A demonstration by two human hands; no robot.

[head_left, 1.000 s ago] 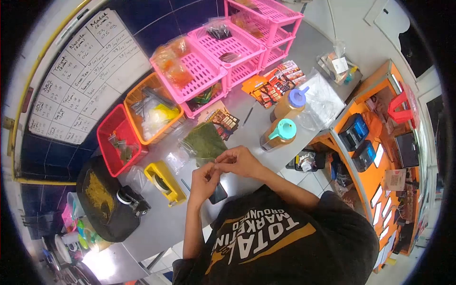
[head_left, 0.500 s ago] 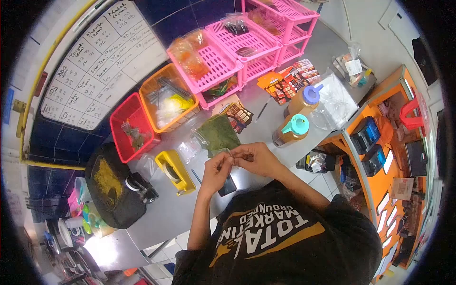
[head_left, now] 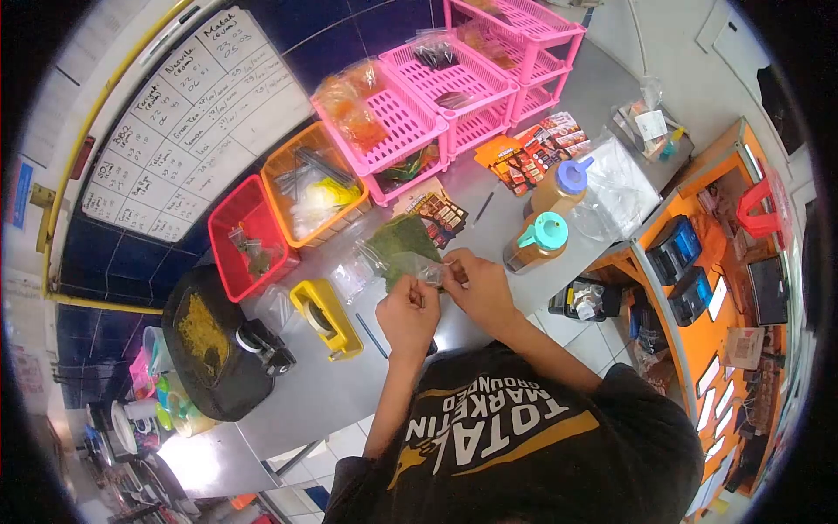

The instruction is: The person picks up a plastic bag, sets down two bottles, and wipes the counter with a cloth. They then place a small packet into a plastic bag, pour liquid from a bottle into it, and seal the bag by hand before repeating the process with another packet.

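Both hands pinch a small clear plastic bag in front of my chest. My left hand has its fingers closed on the near left part of the bag. At the right end of its mouth, my right hand grips the plastic between thumb and fingers. The bag overlaps a stack of dark green sheets lying on the metal table. More clear plastic bags lie just left of the sheets. A dark phone, mostly hidden, lies beneath my wrists.
A yellow tape dispenser, a blue pen and a black tray with yellow shreds are at left. Red and orange baskets and pink racks line the back. Two sauce bottles and printed cards stand right.
My hands have moved apart, and the plastic bag now shows stretched between them over the green sheets. The phone is now largely covered by my wrists.
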